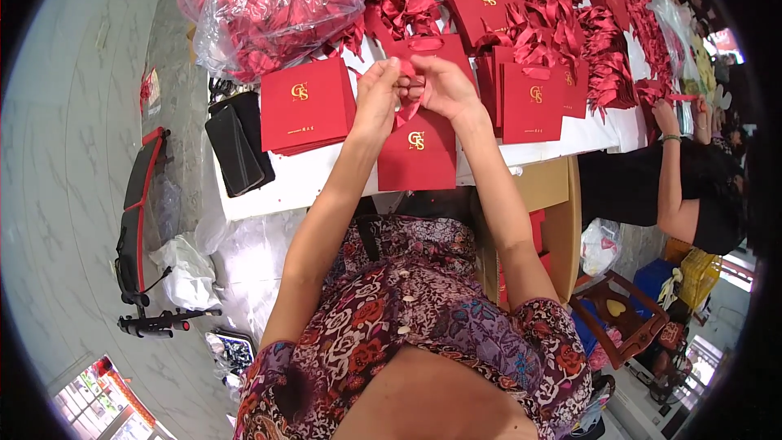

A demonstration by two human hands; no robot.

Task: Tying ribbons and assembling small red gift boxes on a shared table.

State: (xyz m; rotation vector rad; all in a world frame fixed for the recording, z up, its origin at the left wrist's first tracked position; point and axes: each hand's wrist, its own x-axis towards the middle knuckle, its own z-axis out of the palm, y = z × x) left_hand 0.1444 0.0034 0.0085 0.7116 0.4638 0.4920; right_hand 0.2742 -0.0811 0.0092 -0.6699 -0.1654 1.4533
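Observation:
Both my hands meet over a red paper gift bag [415,165] with a gold emblem, which lies at the table's near edge. My left hand [378,96] pinches a red ribbon [410,111] between thumb and fingers. Close beside it, my right hand [446,91] has its fingers curled around the same ribbon. Part of the ribbon loops down between the hands onto the bag's upper part; the exact grip of the fingertips is partly hidden. To the left lies a stack of flat red bags [305,104]. Several bags with ribbon handles [532,106] stand to the right.
A clear plastic sack of red ribbons [269,8] fills the back left of the white table [244,205]. A black phone case [236,147] lies at the left edge. An open cardboard box [562,220] stands below at right. A co-worker [668,187] works farther right.

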